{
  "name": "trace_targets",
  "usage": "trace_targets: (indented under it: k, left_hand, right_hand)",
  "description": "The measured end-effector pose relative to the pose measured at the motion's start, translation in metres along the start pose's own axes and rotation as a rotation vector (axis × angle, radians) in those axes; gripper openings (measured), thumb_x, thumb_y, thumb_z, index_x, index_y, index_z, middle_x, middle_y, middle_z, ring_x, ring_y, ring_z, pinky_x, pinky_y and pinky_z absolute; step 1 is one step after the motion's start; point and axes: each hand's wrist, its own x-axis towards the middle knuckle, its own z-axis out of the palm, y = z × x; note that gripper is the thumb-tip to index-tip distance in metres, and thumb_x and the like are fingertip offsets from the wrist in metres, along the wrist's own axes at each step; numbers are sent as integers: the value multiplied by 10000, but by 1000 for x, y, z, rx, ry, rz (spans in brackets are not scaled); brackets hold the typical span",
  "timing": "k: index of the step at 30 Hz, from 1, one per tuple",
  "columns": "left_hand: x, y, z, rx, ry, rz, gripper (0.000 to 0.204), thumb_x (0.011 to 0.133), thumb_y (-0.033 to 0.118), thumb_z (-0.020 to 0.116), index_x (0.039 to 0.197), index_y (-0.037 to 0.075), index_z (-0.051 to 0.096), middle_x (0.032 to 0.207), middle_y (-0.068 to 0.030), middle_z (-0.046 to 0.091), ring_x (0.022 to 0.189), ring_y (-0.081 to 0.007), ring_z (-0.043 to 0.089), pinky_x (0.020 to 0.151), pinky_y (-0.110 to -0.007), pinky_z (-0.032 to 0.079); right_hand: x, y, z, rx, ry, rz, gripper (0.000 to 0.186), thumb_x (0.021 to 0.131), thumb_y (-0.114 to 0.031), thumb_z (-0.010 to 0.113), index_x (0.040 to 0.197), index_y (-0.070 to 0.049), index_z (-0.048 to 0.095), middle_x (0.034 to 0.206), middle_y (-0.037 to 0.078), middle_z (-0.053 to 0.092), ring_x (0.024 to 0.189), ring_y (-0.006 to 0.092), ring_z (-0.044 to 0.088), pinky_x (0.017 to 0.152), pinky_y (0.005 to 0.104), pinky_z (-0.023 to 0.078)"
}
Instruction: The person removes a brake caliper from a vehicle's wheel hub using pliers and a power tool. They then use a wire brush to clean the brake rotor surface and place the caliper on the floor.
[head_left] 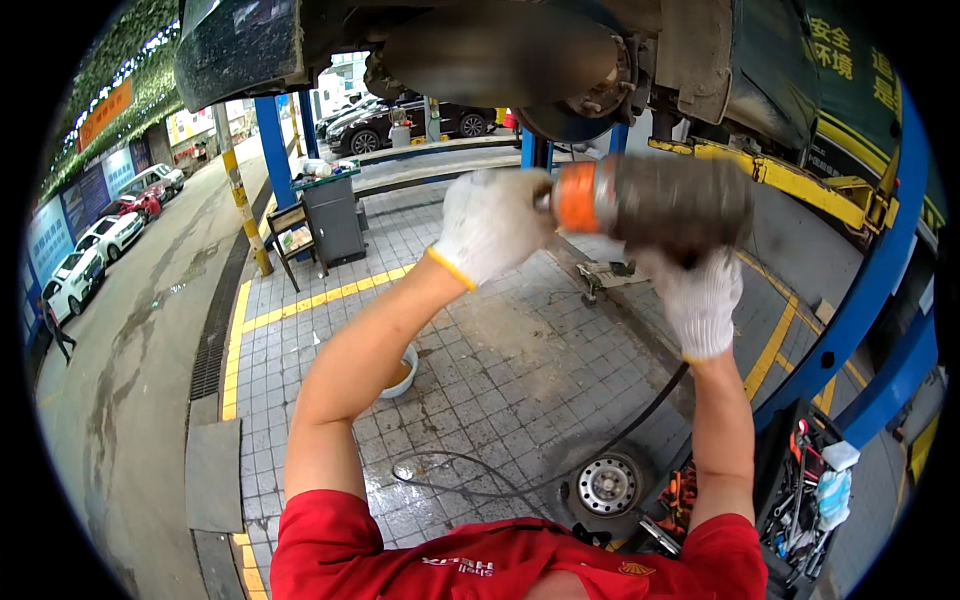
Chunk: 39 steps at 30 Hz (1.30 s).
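Note:
Held up in front of me is an air impact wrench (682, 200) with a dark, grimy body and an orange band near its nose, blurred by motion. My right hand (704, 300), in a white knit glove, is closed round its grip from below. Also gloved in white, my left hand (492, 222) is closed at the wrench's nose, and its fingertips are mostly hidden. A dark air hose (655, 400) runs from below my right hand down to the floor. Above the wrench, under a raised vehicle, is a wheel hub with a brake disc (570, 122).
Blue lift posts (850, 330) and a yellow lift arm (810, 185) stand at right. A wheel (606, 484) lies on the tiled floor near a tool cart (800, 500). A bucket (402, 372) is behind my left arm. A grey cabinet (335, 218) and chair (292, 240) stand farther left.

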Motion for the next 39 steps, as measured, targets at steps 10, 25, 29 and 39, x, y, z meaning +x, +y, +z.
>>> trace_targets:
  k: [10, 25, 29, 39]
  left_hand:
    - [126, -53, -63, -596, 121, -40, 553, 858, 400, 827, 1233, 8, 719, 1044, -83, 768, 912, -168, 732, 853, -328, 562]
    - [245, -113, -77, -902, -25, 211, 432, 1062, 266, 591, 1364, -44, 593, 1241, -100, 679, 1141, -167, 583, 1032, -336, 441]
    - [256, -121, -70, -954, -62, 174, 342, 1044, 270, 625, 1249, 2, 678, 1046, -62, 713, 924, -138, 630, 841, -309, 511]
    - [259, -137, -63, -1066, -168, 85, 261, 980, 280, 715, 1166, 98, 719, 1009, -19, 723, 872, -140, 673, 772, -302, 553]
  right_hand:
    - [204, -40, 7, -527, 35, -178, 621, 803, -469, 775, 1159, -15, 546, 955, 236, 728, 868, 410, 725, 753, 483, 589]
    - [401, -77, 34, -913, -85, -526, 259, 835, -199, 678, 1069, -92, 646, 1020, 182, 739, 972, 390, 720, 825, 479, 570]
    - [408, -70, 47, -955, -137, -528, 278, 840, -198, 673, 1095, -90, 646, 1052, 189, 737, 998, 386, 717, 842, 473, 568]
    - [424, -54, 74, -930, -252, -486, 295, 826, -214, 722, 1084, -93, 648, 1020, 175, 738, 978, 386, 714, 814, 464, 554]
